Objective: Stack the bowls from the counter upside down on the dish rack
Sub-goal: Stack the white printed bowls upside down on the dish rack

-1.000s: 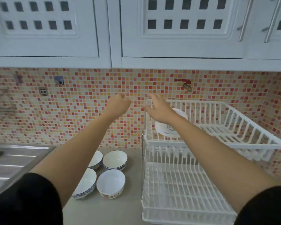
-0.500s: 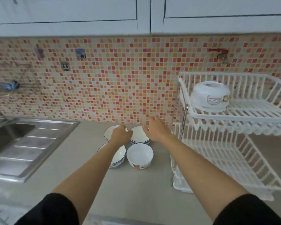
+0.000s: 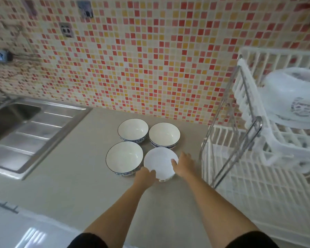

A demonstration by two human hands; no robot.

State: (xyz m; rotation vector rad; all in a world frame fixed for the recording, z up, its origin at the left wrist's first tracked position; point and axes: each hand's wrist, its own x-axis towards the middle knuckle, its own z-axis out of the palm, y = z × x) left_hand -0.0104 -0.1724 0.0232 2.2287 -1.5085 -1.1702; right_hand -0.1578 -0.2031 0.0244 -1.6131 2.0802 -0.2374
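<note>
Several white bowls stand upright on the grey counter (image 3: 79, 176) in a square group. The near right bowl (image 3: 159, 161) is gripped at its rim from both sides: my left hand (image 3: 146, 177) at its near left edge, my right hand (image 3: 183, 164) at its right edge. Beside it are the near left bowl (image 3: 124, 157), the far left bowl (image 3: 132, 128) and the far right bowl (image 3: 164, 134). A white two-tier dish rack (image 3: 254, 176) stands to the right. One bowl (image 3: 292, 99) lies upside down on its upper tier.
A steel sink (image 3: 13, 113) with a ribbed drainboard (image 3: 29, 140) lies at the left. The mosaic tile wall (image 3: 141, 59) rises right behind the bowls. The rack's chrome frame (image 3: 227, 153) stands close to my right hand.
Both hands came down from near the rack's upper tier to the counter and closed on the near right bowl. The view tilted down and moved closer to the bowls.
</note>
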